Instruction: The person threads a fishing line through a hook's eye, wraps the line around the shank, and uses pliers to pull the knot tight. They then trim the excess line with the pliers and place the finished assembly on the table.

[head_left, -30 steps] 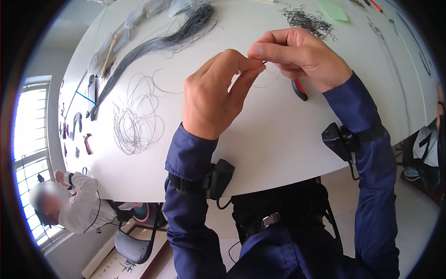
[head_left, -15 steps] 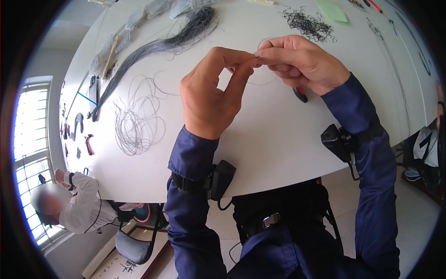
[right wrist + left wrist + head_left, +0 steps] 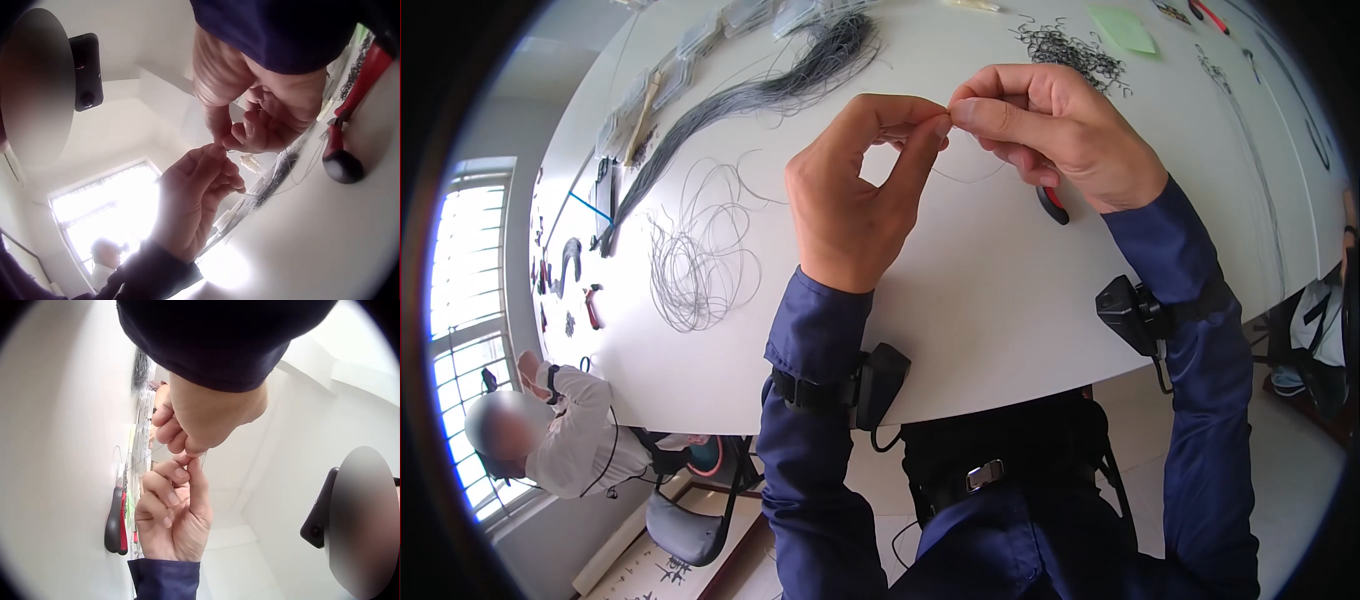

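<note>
Thin wire [image 3: 970, 182] is pinched by the left hand [image 3: 850, 200], slack curving toward the right hand [image 3: 1075, 135], whose fingertips are pinched, contents indiscernible. By uneven pull, the wire could be kinked or lost.

In the head view, both my sleeves [image 3: 812, 325] were of dark blue colour, plain, without any pattern. The table [image 3: 980, 310] was white. The thin wire [image 3: 968, 181] at the upper middle was grey, and the loose coil [image 3: 700, 275] at the left was also grey. The long bundle [image 3: 735, 100] at the upper left was darker grey, and its tie [image 3: 590, 207] was bright blue. At the upper right, the small hooks [image 3: 1075, 58] were black, and the paper [image 3: 1123, 30] was light green. The pliers [image 3: 1054, 206] had red and black colours. At the lower left, the sheet [image 3: 632, 582] was cream with black marks.
</note>
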